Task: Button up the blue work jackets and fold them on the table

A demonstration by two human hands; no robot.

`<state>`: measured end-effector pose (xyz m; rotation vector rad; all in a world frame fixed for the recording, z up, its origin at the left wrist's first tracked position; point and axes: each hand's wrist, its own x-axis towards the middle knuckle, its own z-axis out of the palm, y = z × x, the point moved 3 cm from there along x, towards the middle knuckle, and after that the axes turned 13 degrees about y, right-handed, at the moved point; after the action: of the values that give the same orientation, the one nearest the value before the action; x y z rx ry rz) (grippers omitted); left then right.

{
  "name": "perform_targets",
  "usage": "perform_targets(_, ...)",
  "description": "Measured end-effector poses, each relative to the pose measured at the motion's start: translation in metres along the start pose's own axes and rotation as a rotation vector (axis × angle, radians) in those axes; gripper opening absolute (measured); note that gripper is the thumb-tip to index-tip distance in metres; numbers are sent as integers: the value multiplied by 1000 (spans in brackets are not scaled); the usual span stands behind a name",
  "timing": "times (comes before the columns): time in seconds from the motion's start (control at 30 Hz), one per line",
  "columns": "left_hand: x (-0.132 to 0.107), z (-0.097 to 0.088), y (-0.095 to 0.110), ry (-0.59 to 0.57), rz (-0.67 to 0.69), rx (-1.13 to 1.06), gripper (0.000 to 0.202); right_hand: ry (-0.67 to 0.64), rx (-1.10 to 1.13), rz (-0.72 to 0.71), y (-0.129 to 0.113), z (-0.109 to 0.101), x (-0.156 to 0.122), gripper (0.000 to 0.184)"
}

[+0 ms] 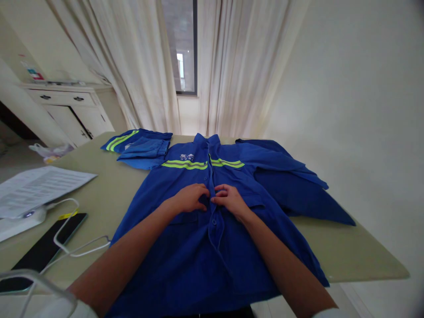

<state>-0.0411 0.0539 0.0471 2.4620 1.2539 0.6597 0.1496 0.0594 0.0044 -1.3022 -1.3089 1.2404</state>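
- Seeing blue jacket (195,254) spread on surface (112,183), collar far, likely for front access.
- Pinching front placket (212,180) with right hand (230,199), likely steadying the edge.
- Touching near placket with left hand (193,196); can't tell grip closure.

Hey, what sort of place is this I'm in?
Most likely a room in a home, though a small office isn't ruled out. The long pale curtains flank a window, and a white cabinet with drawers and doors stands to the left.
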Motion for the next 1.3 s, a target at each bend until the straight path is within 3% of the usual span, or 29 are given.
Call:
perform_targets(0.1, 3, 6, -6, -45, 41, 34, 20, -17, 16, 57, -2, -3, 1, 43)
perform_targets(0.17, -6, 9, -5, 22, 47, 46, 14, -12, -52, -17, -5, -3, 1, 33)
perform_targets(0.3, -26, 10, -5, 186, 40, 86, 22, 53, -254, -235, -13, -1, -3, 21)
perform_targets(0.47, -29, 9, -10, 326, 47, -87, 22, 71, -272, -324, -22, 1, -9, 19)
perform_targets(0.7, -20, 7, -15, 481, -218, -255, 11, 72, -267, -443, -28, 0, -12, 18)
perform_targets(0.9, -21, 10, -8, 537, -159, -170, 10, 62, -299, -481, -28, 5, -17, 19)
perform_targets(1.13, -23, 10, -8, 520, -101, -170, 12, 57, -340, -506, -34, 7, -21, 18)
perform_targets(1.23, -22, 11, -8, 521, -86, -185, 13, 61, -268, -423, -31, 5, -13, 31)
perform_targets(1.3, -22, 11, -7, 522, -84, -189, 14, 32, -175, -312, -24, 6, -6, 25)
